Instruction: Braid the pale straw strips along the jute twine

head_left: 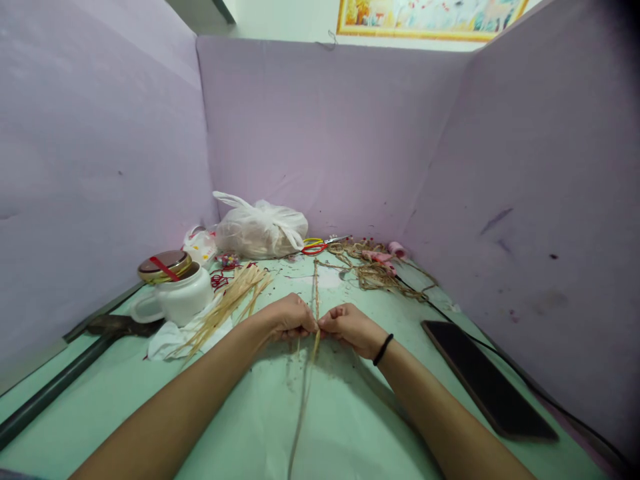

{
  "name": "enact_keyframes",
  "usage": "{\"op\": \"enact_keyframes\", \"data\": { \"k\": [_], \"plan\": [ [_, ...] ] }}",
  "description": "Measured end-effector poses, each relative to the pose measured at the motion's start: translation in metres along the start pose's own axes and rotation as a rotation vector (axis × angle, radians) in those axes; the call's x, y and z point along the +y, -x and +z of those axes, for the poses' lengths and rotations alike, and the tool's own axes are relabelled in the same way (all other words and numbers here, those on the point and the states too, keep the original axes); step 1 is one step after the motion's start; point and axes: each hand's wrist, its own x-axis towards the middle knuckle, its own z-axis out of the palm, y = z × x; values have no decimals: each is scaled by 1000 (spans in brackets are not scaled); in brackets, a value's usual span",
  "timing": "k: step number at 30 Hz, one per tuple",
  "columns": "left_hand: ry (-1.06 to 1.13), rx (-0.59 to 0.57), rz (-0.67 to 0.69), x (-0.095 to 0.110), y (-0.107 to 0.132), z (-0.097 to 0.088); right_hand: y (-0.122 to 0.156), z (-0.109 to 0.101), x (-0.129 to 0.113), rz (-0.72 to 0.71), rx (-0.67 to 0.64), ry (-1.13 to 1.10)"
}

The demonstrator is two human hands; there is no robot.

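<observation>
My left hand [296,316] and my right hand [350,325] meet at the middle of the table, both pinching the lower end of a thin braided cord [316,290]. Away from me the cord runs straight toward the back of the table. Below my fingers, a pale straw strand [316,347] and a longer loose strand [300,413] hang toward the front edge. My fingertips hide the exact crossing of the strands. To the left of my left hand lies a bundle of straw strips [233,300], partly on a white cloth [167,341].
A white mug [185,297] with a lid and a hammer [113,327] are at left. Behind stand a tied plastic bag [260,230] and scissors [316,248]. Tangled twine [380,275] and a black phone-like slab [485,377] with a cable lie right. Lilac walls enclose three sides.
</observation>
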Motion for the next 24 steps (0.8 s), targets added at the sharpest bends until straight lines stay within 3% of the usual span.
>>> {"op": "enact_keyframes", "data": {
  "k": [8, 14, 15, 17, 21, 24],
  "plan": [
    [-54, -109, -26, -5, 0, -18, -4, 5, 7, -61, -29, -63],
    [-107, -122, -60, -4, 5, -32, -9, 8, 12, -47, 14, -85],
    [-106, -78, -75, -4, 5, -39, -9, 9, 13, -36, 22, -93],
    [-38, 118, -84, -6, 5, -53, -10, 10, 14, -15, 21, -108],
    [90, 669, 4, -17, -1, -80, -10, 10, 16, 6, 0, -122],
    [-59, 839, 17, -30, -6, -90, -10, 9, 17, 16, -9, -123]
  ]
}}
